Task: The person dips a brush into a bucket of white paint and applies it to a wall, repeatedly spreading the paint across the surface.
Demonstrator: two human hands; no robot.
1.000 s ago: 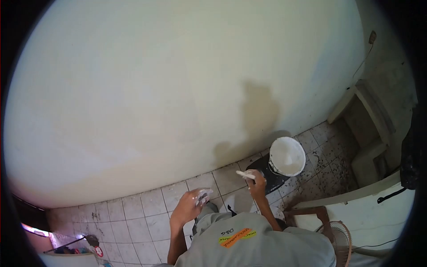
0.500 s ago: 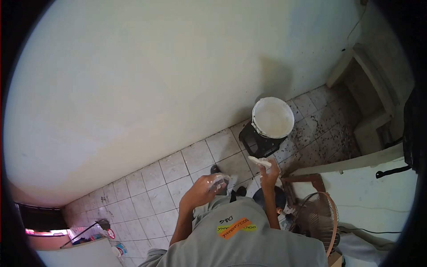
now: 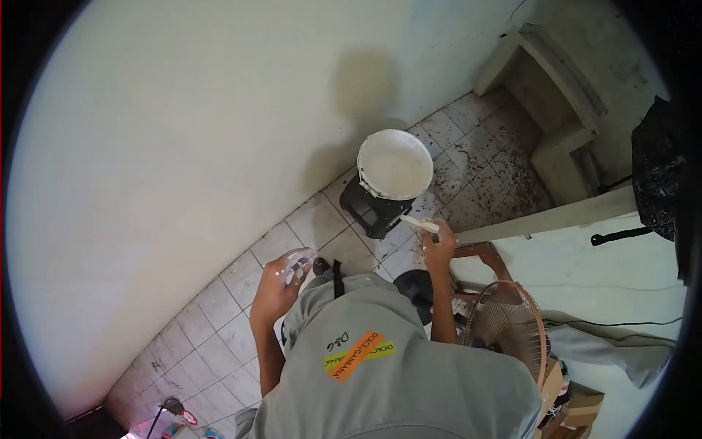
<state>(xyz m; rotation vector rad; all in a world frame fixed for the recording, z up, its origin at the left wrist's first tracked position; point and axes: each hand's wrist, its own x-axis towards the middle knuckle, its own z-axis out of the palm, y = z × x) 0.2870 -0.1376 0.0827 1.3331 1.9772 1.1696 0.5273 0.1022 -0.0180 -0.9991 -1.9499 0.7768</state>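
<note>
My right hand is closed around a flat tool coated in white paste, its tip pointing left toward the stool. My left hand is on the other side of my body, near the wall, fingers curled and smeared with white paste. Greyish flat shapes show among those fingers; I cannot tell what they hold. Ahead of both hands is a round white bucket with white material inside and paste on its rim. It rests on a dark plastic stool.
A pale wall runs along the left, above a tiled floor. Dark specks litter the tiles beyond the bucket. A standing fan is close at my right, with a cardboard box behind it. A concrete structure fills the far corner.
The view has swung, so the bucket and stool appear farther left and higher. My left hand appears farther left. My right hand still grips the paste-coated tool.
</note>
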